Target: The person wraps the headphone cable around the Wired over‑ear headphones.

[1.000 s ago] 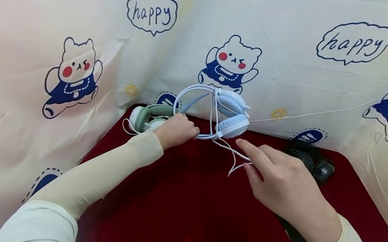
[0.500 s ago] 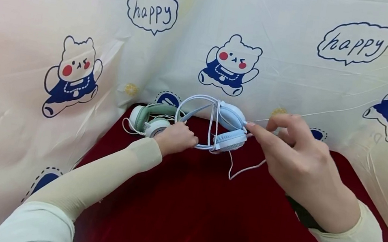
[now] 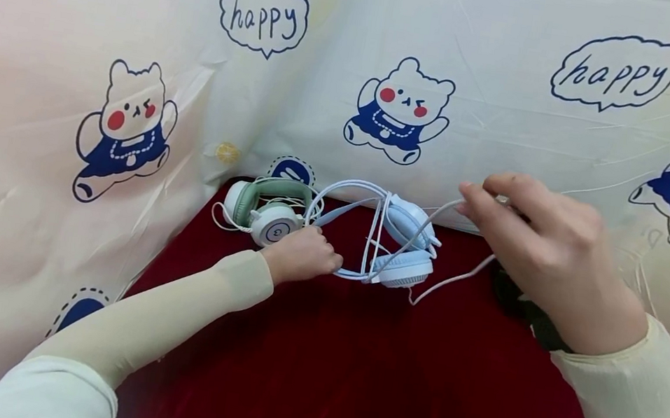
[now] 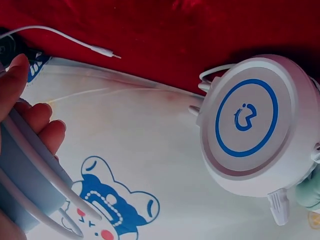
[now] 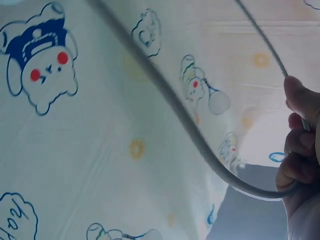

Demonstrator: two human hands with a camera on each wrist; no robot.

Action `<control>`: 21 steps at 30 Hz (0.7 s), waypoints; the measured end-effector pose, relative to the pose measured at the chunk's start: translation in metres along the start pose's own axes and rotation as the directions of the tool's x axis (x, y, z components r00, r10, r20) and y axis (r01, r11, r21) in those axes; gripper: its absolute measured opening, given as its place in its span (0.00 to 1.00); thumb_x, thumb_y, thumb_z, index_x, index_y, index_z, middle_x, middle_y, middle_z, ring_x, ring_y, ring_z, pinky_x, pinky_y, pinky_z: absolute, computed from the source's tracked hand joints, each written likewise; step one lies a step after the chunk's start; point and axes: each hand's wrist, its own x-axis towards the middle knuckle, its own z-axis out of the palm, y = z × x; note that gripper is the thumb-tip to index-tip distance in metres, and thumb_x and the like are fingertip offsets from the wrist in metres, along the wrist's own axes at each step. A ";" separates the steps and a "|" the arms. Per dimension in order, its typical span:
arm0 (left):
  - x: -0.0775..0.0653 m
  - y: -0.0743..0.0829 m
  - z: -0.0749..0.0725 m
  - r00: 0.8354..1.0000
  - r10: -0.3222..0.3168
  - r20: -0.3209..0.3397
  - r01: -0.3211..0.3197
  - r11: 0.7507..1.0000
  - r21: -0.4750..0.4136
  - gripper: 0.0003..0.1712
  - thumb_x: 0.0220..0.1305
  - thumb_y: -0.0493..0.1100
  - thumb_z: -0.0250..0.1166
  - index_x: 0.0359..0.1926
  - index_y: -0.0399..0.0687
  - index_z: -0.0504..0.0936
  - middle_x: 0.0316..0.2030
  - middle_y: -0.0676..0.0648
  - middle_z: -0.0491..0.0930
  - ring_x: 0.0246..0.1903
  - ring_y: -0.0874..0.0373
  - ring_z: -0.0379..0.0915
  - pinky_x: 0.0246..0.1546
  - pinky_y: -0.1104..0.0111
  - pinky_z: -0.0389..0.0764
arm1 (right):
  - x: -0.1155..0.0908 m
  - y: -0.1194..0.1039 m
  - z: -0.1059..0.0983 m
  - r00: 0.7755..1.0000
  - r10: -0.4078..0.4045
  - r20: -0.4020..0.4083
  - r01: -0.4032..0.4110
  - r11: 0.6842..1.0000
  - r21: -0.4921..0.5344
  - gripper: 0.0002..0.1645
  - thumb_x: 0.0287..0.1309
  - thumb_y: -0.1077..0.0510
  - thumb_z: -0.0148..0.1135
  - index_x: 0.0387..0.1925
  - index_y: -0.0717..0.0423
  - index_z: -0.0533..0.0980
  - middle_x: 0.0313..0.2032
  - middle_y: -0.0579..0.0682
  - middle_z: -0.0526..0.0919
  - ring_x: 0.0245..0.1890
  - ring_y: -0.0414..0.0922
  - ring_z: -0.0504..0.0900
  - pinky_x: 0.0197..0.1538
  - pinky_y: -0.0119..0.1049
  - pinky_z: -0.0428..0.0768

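A pair of light blue headphones (image 3: 401, 268) is near the back of the red cloth, with cable strands running around it. My left hand (image 3: 303, 256) grips its headband at the left side; in the left wrist view the fingers (image 4: 39, 119) curl over the blue band. Up and to the right, my right hand (image 3: 557, 259) pinches the white cable (image 3: 455, 278) between thumb and fingers. The right wrist view shows the cable (image 5: 192, 131) looping down into this hand (image 5: 302, 142). A cable plug (image 4: 104, 51) lies over the red cloth in the left wrist view.
Green and white headphones (image 3: 277, 231) lie just left of and behind my left hand, with their own cord. A black object (image 3: 505, 293) is mostly hidden behind my right hand. Printed white sheeting (image 3: 501, 104) walls in the red-covered table (image 3: 363, 382).
The blue headphones have come down in the view and slightly right, with my left hand still holding on. My right hand has risen and moved right, pulling the cable up.
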 end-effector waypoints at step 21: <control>-0.004 0.031 -0.013 0.985 0.135 -0.106 -0.130 0.990 0.055 0.10 0.60 0.35 0.62 0.28 0.57 0.80 0.24 0.54 0.83 0.24 0.61 0.79 0.29 0.65 0.75 | -0.007 0.062 0.024 0.963 0.183 0.198 -0.157 0.977 -0.143 0.19 0.59 0.49 0.67 0.35 0.63 0.84 0.26 0.57 0.83 0.22 0.52 0.82 0.24 0.43 0.78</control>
